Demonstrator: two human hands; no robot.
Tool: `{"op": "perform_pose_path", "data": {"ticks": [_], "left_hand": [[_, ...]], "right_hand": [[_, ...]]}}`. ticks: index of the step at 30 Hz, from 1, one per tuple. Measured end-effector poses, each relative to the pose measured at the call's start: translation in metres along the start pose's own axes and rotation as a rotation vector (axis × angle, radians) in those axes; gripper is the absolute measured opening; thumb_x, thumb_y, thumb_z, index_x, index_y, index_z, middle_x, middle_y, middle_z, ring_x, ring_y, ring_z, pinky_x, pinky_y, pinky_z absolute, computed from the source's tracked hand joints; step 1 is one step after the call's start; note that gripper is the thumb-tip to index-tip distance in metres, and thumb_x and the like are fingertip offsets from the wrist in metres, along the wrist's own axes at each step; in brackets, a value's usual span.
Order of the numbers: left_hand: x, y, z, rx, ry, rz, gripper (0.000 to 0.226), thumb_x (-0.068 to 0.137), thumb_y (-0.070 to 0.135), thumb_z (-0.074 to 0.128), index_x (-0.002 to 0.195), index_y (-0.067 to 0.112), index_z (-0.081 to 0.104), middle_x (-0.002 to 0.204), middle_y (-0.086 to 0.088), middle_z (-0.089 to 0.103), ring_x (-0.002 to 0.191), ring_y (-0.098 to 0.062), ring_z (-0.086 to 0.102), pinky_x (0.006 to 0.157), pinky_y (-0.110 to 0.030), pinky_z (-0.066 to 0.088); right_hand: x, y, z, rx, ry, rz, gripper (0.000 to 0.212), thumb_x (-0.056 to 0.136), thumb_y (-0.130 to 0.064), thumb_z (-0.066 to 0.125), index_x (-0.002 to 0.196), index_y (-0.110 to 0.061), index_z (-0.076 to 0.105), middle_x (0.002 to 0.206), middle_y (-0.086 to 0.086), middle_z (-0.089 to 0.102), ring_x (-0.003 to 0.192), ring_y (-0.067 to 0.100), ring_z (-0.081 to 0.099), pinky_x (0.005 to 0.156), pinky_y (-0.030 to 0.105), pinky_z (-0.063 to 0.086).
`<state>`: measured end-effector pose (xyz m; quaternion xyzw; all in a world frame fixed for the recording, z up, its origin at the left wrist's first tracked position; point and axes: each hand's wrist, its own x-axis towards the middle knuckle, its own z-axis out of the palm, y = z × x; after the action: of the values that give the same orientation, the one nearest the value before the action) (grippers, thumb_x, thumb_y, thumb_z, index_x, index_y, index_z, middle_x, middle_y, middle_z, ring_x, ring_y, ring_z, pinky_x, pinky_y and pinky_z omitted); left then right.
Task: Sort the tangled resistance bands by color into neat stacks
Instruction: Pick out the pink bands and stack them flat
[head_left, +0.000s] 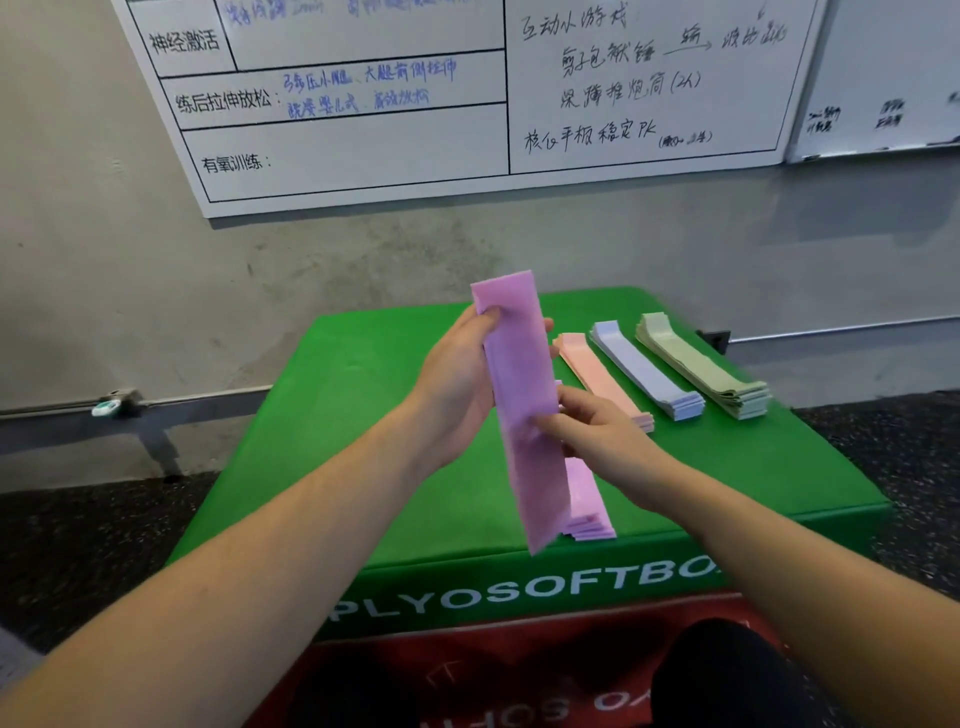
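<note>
A flat purple band (519, 384) stands nearly upright above the green plyo box (337, 415). My left hand (457, 374) grips its upper part, thumb on the front. My right hand (597, 436) pinches its lower right edge. Behind and below it, a stack of purple bands (587, 504) lies on the box, partly hidden. To the right lie three neat stacks: pink (597, 374), pale blue (644, 369) and sage green (701, 364).
The green box sits on a red box (467, 670) against a grey wall. A whiteboard (467, 104) hangs above. Dark rubber floor lies on both sides. A metal rail (62, 410) runs along the wall at left.
</note>
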<state>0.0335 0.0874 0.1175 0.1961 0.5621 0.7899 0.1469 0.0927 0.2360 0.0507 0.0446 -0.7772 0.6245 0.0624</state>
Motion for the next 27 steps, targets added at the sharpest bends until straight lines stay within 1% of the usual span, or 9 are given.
{"op": "perform_pose_path", "data": {"ticks": [3,6,8,10,15,19,20,23,27], "left_hand": [[0.01,0.004,0.006,-0.047,0.011,-0.03,0.027,0.109,0.026,0.033,0.121,0.013,0.054,0.094,-0.01,0.072,0.076,-0.022,0.071,0.067,-0.031,0.058],[0.028,0.002,0.013,-0.087,0.09,-0.089,0.023,0.109,0.025,0.033,0.113,0.011,0.051,0.079,-0.006,0.059,0.065,-0.018,0.064,0.059,-0.026,0.053],[0.042,0.0,0.014,-0.104,0.157,-0.137,0.024,0.108,0.022,0.034,0.1,0.009,0.053,0.075,-0.006,0.053,0.066,-0.017,0.057,0.06,-0.028,0.049],[0.058,-0.005,0.012,-0.112,0.213,-0.152,0.024,0.106,0.016,0.036,0.091,0.009,0.054,0.074,-0.006,0.051,0.067,-0.018,0.053,0.062,-0.03,0.047],[0.103,-0.029,0.003,-0.036,0.346,-0.182,0.02,0.096,0.008,0.034,0.096,0.008,0.054,0.074,-0.006,0.049,0.071,-0.02,0.05,0.068,-0.029,0.044],[0.13,-0.056,-0.001,0.034,0.321,-0.247,0.042,0.089,0.019,0.048,0.127,0.005,0.056,0.126,-0.004,0.06,0.121,-0.023,0.054,0.109,-0.043,0.04],[0.136,-0.063,-0.001,0.032,0.286,-0.261,0.045,0.088,0.02,0.05,0.13,0.006,0.056,0.128,0.0,0.059,0.121,-0.019,0.053,0.11,-0.043,0.039],[0.152,-0.08,-0.002,0.068,0.272,-0.29,0.02,0.093,0.014,0.051,0.11,0.011,0.06,0.094,-0.004,0.063,0.087,-0.019,0.059,0.084,-0.033,0.049],[0.173,-0.099,-0.007,0.231,0.292,-0.261,0.009,0.097,0.007,0.053,0.098,0.015,0.055,0.103,-0.01,0.061,0.095,-0.026,0.058,0.088,-0.042,0.049]], "right_hand": [[-0.003,0.006,-0.001,0.022,0.026,0.049,0.016,0.1,-0.023,0.059,0.086,-0.017,0.063,0.071,-0.003,0.059,0.072,0.011,0.053,0.072,0.033,0.046],[-0.005,0.017,-0.004,0.017,0.012,0.095,0.012,0.101,-0.031,0.056,0.092,-0.027,0.064,0.083,-0.012,0.07,0.081,0.013,0.064,0.083,0.039,0.051],[-0.007,0.024,-0.008,-0.03,-0.018,0.136,0.016,0.097,-0.03,0.06,0.112,-0.026,0.061,0.105,0.002,0.073,0.101,0.025,0.069,0.094,0.044,0.055],[-0.011,0.033,-0.011,-0.03,-0.046,0.185,0.024,0.099,-0.02,0.058,0.122,-0.018,0.055,0.11,0.01,0.07,0.1,0.027,0.071,0.086,0.04,0.059],[-0.019,0.055,-0.014,-0.276,0.016,0.217,0.021,0.105,-0.025,0.045,0.122,-0.012,0.045,0.073,0.001,0.061,0.045,0.005,0.049,0.046,0.021,0.04],[-0.022,0.067,-0.015,-0.268,0.079,0.234,0.035,0.1,-0.011,0.05,0.131,-0.014,0.035,0.069,-0.001,0.06,0.039,-0.001,0.049,0.041,0.015,0.036],[-0.022,0.068,-0.017,-0.267,0.089,0.238,0.039,0.097,-0.009,0.052,0.13,-0.015,0.034,0.076,0.0,0.062,0.041,-0.001,0.052,0.042,0.014,0.038],[-0.02,0.076,-0.022,-0.317,0.094,0.246,0.045,0.089,-0.012,0.059,0.125,-0.023,0.033,0.102,0.002,0.062,0.055,0.004,0.057,0.049,0.016,0.042],[-0.012,0.084,-0.025,-0.21,0.098,0.264,0.051,0.09,-0.012,0.064,0.13,-0.024,0.034,0.1,0.009,0.065,0.064,0.021,0.068,0.055,0.03,0.056]]}}
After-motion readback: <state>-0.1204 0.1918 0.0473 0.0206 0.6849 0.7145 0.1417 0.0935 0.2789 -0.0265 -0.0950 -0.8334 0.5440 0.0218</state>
